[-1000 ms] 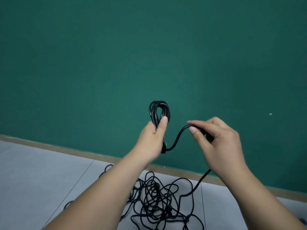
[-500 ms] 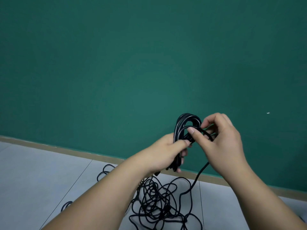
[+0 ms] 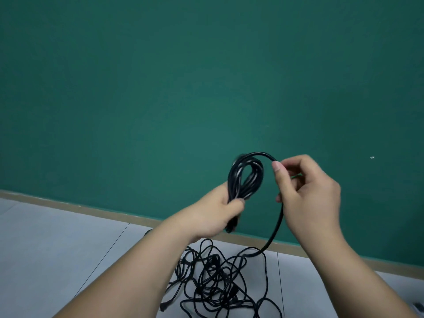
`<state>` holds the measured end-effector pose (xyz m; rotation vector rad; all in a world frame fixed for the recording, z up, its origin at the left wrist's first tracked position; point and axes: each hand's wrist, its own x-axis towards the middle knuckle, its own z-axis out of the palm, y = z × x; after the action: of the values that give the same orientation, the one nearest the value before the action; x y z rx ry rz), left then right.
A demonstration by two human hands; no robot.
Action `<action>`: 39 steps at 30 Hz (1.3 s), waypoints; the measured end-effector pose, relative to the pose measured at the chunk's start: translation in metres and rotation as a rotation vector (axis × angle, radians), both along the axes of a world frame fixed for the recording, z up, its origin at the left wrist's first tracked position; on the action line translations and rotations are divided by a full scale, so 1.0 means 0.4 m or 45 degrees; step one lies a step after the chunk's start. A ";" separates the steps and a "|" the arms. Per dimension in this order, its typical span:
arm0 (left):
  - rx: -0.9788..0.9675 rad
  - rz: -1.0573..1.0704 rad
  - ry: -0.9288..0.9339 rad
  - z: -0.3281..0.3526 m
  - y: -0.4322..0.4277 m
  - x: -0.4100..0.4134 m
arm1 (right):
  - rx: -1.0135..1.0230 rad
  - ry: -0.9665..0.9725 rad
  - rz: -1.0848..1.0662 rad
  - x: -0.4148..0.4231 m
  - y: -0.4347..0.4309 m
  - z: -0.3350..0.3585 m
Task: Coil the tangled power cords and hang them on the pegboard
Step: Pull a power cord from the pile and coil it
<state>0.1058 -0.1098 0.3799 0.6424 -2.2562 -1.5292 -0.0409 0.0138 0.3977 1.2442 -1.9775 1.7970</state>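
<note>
My left hand (image 3: 215, 210) was curled round the lower part of the coil (image 3: 246, 177), its several black loops standing up out of my fist, a little blurred. My right hand (image 3: 307, 193) was just beside it, thumb and fingers pinching the loose strand (image 3: 276, 226), which arched over from the top of the coil, passed through that pinch and ran down to the floor. There it joined the tangled pile (image 3: 220, 283) lying between and below my forearms, with a plug end showing at its left edge. Both hands were raised in front of the green wall (image 3: 183, 88), with open air above and to either side of them. A tan baseboard (image 3: 68, 204) ran along the wall's foot, meeting the pale tiled floor (image 3: 57, 244). A white speck (image 3: 372, 157) sat on the wall to the right. At the lower right edge lay a small object (image 3: 418, 306), too cut off for me to tell what it was.
</note>
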 end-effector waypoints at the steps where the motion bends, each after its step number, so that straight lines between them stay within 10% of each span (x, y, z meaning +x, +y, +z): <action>1: -0.022 -0.060 -0.031 0.000 0.011 -0.003 | 0.044 -0.016 -0.023 -0.008 -0.001 -0.002; 14: 0.110 -0.084 0.082 -0.018 0.042 -0.033 | -0.031 -1.044 0.348 -0.039 -0.016 -0.023; 20: 0.350 -0.138 0.202 -0.026 0.079 -0.044 | -0.085 -0.937 0.326 -0.026 -0.025 -0.032; 30: 0.390 0.001 0.207 -0.037 0.057 -0.048 | 0.382 0.053 -0.013 -0.013 -0.012 -0.032; 39: 0.314 -0.136 0.146 -0.021 0.051 -0.032 | 0.219 -0.382 0.340 -0.057 -0.025 -0.058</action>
<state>0.0931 -0.0894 0.3715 0.4905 -2.0656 -1.8659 -0.0638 0.0038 0.3743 1.4201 -2.2580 2.0829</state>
